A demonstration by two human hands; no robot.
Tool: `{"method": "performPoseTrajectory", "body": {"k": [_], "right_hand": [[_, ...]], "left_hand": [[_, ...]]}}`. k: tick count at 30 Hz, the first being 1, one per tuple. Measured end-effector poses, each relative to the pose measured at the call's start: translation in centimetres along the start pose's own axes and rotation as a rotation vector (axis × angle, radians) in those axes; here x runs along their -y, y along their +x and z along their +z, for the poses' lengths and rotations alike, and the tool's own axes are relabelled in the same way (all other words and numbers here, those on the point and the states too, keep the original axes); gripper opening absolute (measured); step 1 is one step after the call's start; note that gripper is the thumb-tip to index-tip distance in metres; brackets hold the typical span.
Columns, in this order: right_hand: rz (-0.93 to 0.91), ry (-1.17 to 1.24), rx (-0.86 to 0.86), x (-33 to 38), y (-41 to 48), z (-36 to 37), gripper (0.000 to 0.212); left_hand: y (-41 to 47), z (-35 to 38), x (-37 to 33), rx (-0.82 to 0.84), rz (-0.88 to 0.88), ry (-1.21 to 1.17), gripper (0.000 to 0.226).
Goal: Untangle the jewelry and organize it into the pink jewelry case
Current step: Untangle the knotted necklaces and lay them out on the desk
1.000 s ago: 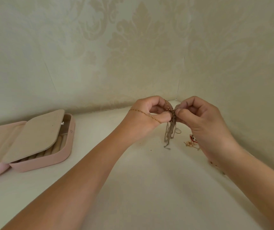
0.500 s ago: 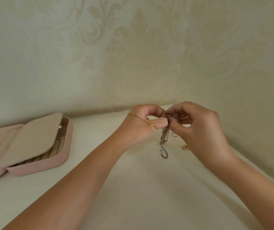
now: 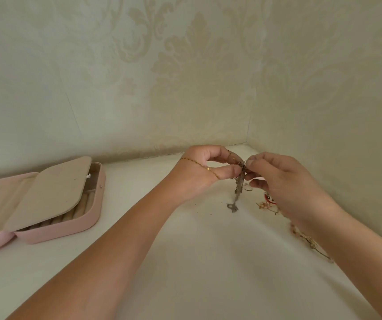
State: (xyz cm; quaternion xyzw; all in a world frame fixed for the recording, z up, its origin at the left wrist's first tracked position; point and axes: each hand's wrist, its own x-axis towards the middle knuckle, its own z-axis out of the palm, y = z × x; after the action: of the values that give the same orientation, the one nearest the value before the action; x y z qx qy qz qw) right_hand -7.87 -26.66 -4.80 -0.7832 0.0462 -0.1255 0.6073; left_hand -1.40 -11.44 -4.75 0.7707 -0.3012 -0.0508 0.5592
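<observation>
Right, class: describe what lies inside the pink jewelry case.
Beige ring rolls show along the front of the pink jewelry case; a beige flap covers most of it, hiding whatever lies beneath.

One view here, from a camera worn on the person's head, looking forward and down across the white bench (image 3: 208,262) into a corner where two wallpapered walls (image 3: 185,77) meet. It's a wide lens, and it shows: the edges bow and both forearms sweep in from the bottom of the frame. It sits close, with the arms filling the lower half. The left hand (image 3: 199,172) and right hand (image 3: 284,181) meet just right of centre, pinching the tangled chain (image 3: 238,188) between them. The pink jewelry case (image 3: 65,229) lies open far out at the left edge, partly cut off. The upper half is all wall.
</observation>
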Motion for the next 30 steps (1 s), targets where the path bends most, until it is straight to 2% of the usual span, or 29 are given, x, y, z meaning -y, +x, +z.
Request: {"method": "performPoseTrajectory", "body": {"k": [3,8,11,15,20,30], "right_hand": [[0.023,0.095,0.067,-0.3,0.2,-0.2,0.027],[-0.079,-0.005,0.158,-0.2,0.0,-0.1,0.036],[-0.107,0.046,0.175,0.1,-0.1,-0.2,0.033],[-0.147,0.076,0.127,0.4,-0.1,-0.6,0.022],[-0.117,0.148,0.083,0.7,-0.4,-0.4,0.031],[-0.048,0.028,0.015,1.4,-1.2,-0.3,0.007]], "left_hand": [[0.0,0.1,-0.1,0.000,0.022,-0.027,0.007],[-0.1,-0.3,0.0,0.055,-0.031,-0.114,0.013],[-0.2,-0.2,0.0,0.095,-0.059,-0.125,0.022],[-0.2,-0.2,0.1,0.100,-0.070,-0.189,0.025],[-0.1,-0.3,0.0,0.082,-0.086,-0.269,0.013],[-0.1,-0.3,0.2,0.159,-0.106,-0.272,0.015]]}}
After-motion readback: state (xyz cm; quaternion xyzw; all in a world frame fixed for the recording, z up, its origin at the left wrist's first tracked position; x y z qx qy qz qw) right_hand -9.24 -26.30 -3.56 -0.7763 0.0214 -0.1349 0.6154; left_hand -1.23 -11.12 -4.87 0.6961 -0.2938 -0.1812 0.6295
